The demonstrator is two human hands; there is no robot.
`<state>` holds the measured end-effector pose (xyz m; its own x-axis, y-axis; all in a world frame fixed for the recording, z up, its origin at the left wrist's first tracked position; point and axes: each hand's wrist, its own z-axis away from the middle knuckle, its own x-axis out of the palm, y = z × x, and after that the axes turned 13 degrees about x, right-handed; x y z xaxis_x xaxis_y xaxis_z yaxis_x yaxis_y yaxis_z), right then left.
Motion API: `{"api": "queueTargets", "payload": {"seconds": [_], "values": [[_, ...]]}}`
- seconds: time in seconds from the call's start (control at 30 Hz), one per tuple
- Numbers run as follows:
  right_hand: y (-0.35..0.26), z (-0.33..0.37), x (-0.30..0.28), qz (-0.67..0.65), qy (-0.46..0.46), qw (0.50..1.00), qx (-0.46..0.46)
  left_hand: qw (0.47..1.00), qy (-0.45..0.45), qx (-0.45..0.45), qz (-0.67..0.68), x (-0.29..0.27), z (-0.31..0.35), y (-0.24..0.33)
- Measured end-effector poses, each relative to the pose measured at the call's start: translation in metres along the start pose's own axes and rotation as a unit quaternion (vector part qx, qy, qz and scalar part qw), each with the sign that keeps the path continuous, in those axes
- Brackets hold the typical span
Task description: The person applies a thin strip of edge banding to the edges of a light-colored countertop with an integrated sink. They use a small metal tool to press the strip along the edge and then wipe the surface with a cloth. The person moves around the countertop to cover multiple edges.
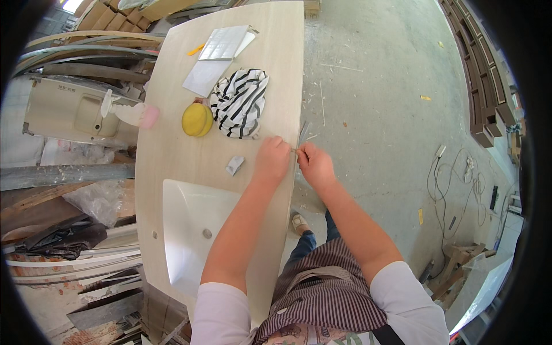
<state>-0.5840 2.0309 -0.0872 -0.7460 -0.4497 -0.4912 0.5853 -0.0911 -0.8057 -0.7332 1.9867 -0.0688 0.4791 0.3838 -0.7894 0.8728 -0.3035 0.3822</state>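
Observation:
My left hand [272, 159] is closed at the right edge of the pale wood-look countertop [190, 154]. Just off that edge my right hand [315, 164] pinches, its fingers close to the left ones. A small thin piece [294, 150] shows between the two hands, too small to name. Left of my left hand lies a small folded grey-white piece [234, 165]. Beyond it are a crumpled black-and-white striped cloth [240, 103] and a round yellow sponge-like pad [196, 119].
A white washbasin [190, 230] sits at the near end of the countertop. Farther up are white panels [223, 43], an orange cutter [195, 50] and a pink-and-white spray bottle [138, 115]. Boards and plastic crowd the left; cables [443, 195] lie on the floor [379, 115] at right.

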Motion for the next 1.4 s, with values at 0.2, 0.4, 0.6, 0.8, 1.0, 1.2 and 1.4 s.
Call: {"api": "queueTargets", "payload": {"seconds": [0.2,0.4,0.6,0.8,1.0,1.2,1.4], "values": [[0.003,0.009,0.002,0.005,-0.004,1.000,0.004,1.000,-0.001,0.003,-0.003,-0.002,0.009,0.007],[0.005,0.026,0.006,-0.008,0.001,1.000,-0.011,1.000,-0.015,0.018,-0.008,-0.006,0.025,0.008],[0.015,0.041,0.014,-0.008,0.022,0.999,-0.031,1.000,-0.026,0.012,-0.004,-0.014,0.035,0.020],[0.023,0.056,0.022,-0.019,0.021,0.999,-0.030,1.000,-0.023,0.017,0.000,-0.018,0.049,0.027],[0.024,0.076,0.026,-0.024,0.038,0.998,-0.042,0.999,-0.031,0.031,0.008,-0.022,0.067,0.033],[0.031,0.093,0.031,-0.017,0.044,0.998,-0.042,0.999,-0.011,0.048,0.003,-0.024,0.081,0.042],[0.038,0.105,0.037,-0.018,0.046,0.998,-0.045,0.998,-0.005,0.058,0.001,-0.028,0.091,0.050]]}}
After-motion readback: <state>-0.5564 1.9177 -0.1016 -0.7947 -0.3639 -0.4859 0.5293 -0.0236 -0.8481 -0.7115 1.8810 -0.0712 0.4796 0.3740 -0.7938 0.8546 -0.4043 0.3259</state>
